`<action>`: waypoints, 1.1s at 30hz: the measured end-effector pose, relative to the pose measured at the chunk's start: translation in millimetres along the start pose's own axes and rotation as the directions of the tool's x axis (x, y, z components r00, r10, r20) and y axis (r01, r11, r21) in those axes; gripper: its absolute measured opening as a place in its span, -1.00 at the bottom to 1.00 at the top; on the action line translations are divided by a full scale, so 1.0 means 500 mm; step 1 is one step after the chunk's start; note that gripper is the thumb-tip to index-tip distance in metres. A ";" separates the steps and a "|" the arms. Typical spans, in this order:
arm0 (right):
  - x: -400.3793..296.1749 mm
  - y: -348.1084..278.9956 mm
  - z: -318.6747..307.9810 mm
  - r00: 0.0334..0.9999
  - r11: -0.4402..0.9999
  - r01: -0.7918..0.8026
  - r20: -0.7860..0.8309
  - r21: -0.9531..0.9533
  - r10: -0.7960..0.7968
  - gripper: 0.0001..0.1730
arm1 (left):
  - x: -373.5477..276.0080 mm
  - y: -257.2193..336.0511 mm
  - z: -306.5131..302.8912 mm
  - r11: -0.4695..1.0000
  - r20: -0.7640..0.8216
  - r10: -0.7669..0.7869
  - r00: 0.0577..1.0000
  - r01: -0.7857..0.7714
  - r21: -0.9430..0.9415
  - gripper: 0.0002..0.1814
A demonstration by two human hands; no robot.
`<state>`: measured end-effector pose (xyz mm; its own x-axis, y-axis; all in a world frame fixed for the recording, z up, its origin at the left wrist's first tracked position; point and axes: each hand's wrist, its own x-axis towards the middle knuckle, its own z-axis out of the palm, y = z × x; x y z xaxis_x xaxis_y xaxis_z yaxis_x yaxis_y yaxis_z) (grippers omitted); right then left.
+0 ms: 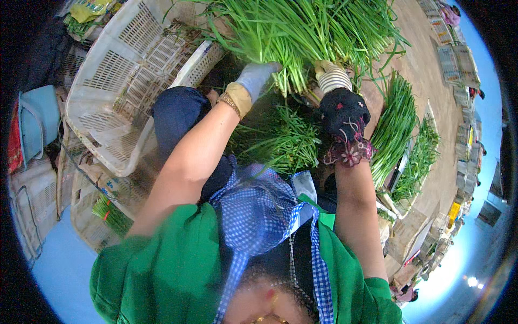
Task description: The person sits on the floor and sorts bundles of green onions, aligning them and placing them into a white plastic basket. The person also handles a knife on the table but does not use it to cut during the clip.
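A large heap of long green leaf stalks, which look like garlic chives (299,28), lies before me with its pale cut ends towards me. My left hand (257,79), in a blue-grey glove with a yellow cuff, is closed around stalks at the heap's left side; it is slightly blurred. At the near edge, my right hand (332,76), in a striped glove below a black floral sleeve, is curled against the stalks. Its fingertips are hidden among them. Between my forearms, lower down, lies a looser pile of short greens (293,141).
A big white plastic crate (109,77) tilts at my left. To my right lie a long bundle of greens (394,125) and a tray edge (429,109) with more greens. A tied bunch (111,216) rests at lower left. Stacked crates (457,60) and people stand far right.
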<state>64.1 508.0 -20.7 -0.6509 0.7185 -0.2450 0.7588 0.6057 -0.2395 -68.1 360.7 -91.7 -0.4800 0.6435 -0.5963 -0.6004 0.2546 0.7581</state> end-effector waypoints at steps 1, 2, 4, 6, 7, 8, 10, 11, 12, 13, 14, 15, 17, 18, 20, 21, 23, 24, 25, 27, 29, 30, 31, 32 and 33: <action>0.007 0.024 0.012 0.999 0.999 -0.035 0.008 0.023 0.034 -0.59 | 0.005 -0.002 -0.005 0.999 -0.043 -0.021 0.999 0.023 0.049 -0.65; -0.009 -0.017 -0.013 0.989 0.991 -0.126 0.069 -0.037 0.128 -0.59 | -0.002 -0.001 -0.016 0.996 0.015 -0.082 0.997 0.082 0.020 -0.54; -0.005 -0.004 0.050 0.997 0.998 -0.006 0.076 0.061 0.001 -0.54 | -0.014 -0.001 -0.014 0.986 0.069 -0.118 0.991 0.125 -0.109 -0.62; -0.031 -0.062 0.067 0.996 0.999 -0.002 0.092 0.041 -0.002 -0.53 | -0.034 0.003 -0.006 0.960 0.163 -0.081 0.983 0.121 -0.252 -0.66; -0.075 -0.127 0.034 0.993 0.996 -0.085 0.085 -0.010 0.086 -0.52 | -0.049 0.012 0.001 0.936 0.192 -0.079 0.978 0.139 -0.322 -0.66; -0.081 -0.142 0.063 1.000 0.990 -0.001 0.005 0.140 0.001 -0.61 | -0.072 0.031 0.006 0.915 0.207 -0.067 0.976 0.143 -0.377 -0.65; -0.086 -0.152 0.079 0.980 0.961 0.193 -0.085 0.197 -0.180 -0.62 | -0.075 0.039 -0.004 0.905 0.205 0.003 0.979 0.085 -0.417 -0.65; -0.082 -0.146 0.073 0.979 0.966 0.202 -0.048 0.160 -0.196 -0.62 | -0.070 0.032 -0.005 0.907 0.232 0.018 0.973 0.082 -0.413 -0.65; -0.067 -0.136 0.055 0.970 0.965 0.236 0.033 0.110 -0.241 -0.62 | -0.068 0.024 -0.010 0.908 0.252 0.036 0.967 0.074 -0.412 -0.66; -0.054 -0.118 0.018 0.961 0.967 0.249 0.112 0.048 -0.252 -0.63 | -0.060 0.016 -0.001 0.909 0.300 0.046 0.953 0.084 -0.408 -0.66; -0.040 -0.109 -0.016 0.969 0.982 0.190 0.160 0.006 -0.188 -0.63 | -0.049 0.005 0.010 0.897 0.329 0.039 0.944 0.112 -0.427 -0.69; -0.030 -0.087 -0.018 0.967 0.964 0.252 0.009 0.088 -0.253 -0.63 | -0.055 0.020 0.010 0.902 0.302 -0.038 0.952 0.163 -0.400 -0.75; 0.031 -0.065 0.000 0.970 0.968 0.234 0.052 0.087 -0.239 -0.63 | -0.048 0.011 -0.011 0.901 0.266 -0.040 0.963 0.150 -0.407 -0.75; 0.045 -0.037 -0.003 0.982 0.982 0.152 0.095 0.115 -0.163 -0.60 | -0.049 0.008 -0.003 0.897 0.334 -0.047 0.941 0.187 -0.401 -0.76; 0.094 -0.032 0.014 0.972 0.970 0.150 0.151 0.190 -0.180 -0.58 | -0.095 0.040 -0.025 0.868 0.345 -0.045 0.937 0.208 -0.451 -0.75; 0.105 -0.015 0.026 0.973 0.957 0.190 0.087 0.218 -0.213 -0.57 | -0.111 0.046 -0.034 0.862 0.399 0.000 0.917 0.203 -0.465 -0.75; 0.123 0.018 0.028 0.989 0.986 0.087 0.110 0.142 -0.103 -0.56 | -0.207 0.102 -0.021 0.840 0.390 -0.078 0.917 0.271 -0.470 -0.74; 0.131 -0.017 0.028 0.983 0.985 0.104 0.133 0.140 -0.122 -0.56 | -0.235 0.098 -0.048 0.825 0.363 -0.051 0.930 0.244 -0.509 -0.62; 0.123 -0.035 0.013 0.983 0.988 0.086 0.154 0.126 -0.105 -0.56 | -0.258 0.094 -0.067 0.807 0.368 -0.038 0.929 0.245 -0.537 -0.51; 0.116 -0.038 0.011 0.980 0.982 0.081 0.164 0.170 -0.109 -0.56 | -0.359 0.122 -0.082 0.806 0.412 0.115 0.904 0.157 -0.571 -0.55; 0.126 -0.007 0.033 0.980 0.957 0.098 0.139 0.274 -0.140 -0.56 | -0.399 0.119 -0.120 0.817 0.474 0.241 0.847 0.086 -0.570 -0.38; 0.122 -0.014 0.031 0.973 0.931 0.095 0.164 0.352 -0.161 -0.57 | -0.413 0.121 -0.132 0.798 0.446 0.303 0.842 0.032 -0.601 -0.32; 0.114 -0.013 0.026 0.976 0.949 0.107 0.149 0.296 -0.156 -0.58 | -0.427 0.126 -0.135 0.776 0.417 0.362 0.834 -0.022 -0.630 -0.25; 0.131 -0.005 0.049 0.986 0.961 0.107 0.096 0.255 -0.135 -0.60 | -0.437 0.143 -0.128 0.714 0.472 0.468 0.747 -0.005 -0.700 -0.20; 0.133 -0.007 0.056 0.993 0.973 0.098 0.042 0.209 -0.109 -0.61 | -0.442 0.158 -0.121 0.647 0.511 0.569 0.645 0.032 -0.762 -0.15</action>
<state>17.4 544.0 -62.6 -0.7299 0.6335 -0.2567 0.6698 0.5879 -0.4537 -48.2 195.1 83.9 -0.3242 0.9283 0.1819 -0.8911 -0.3643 0.2706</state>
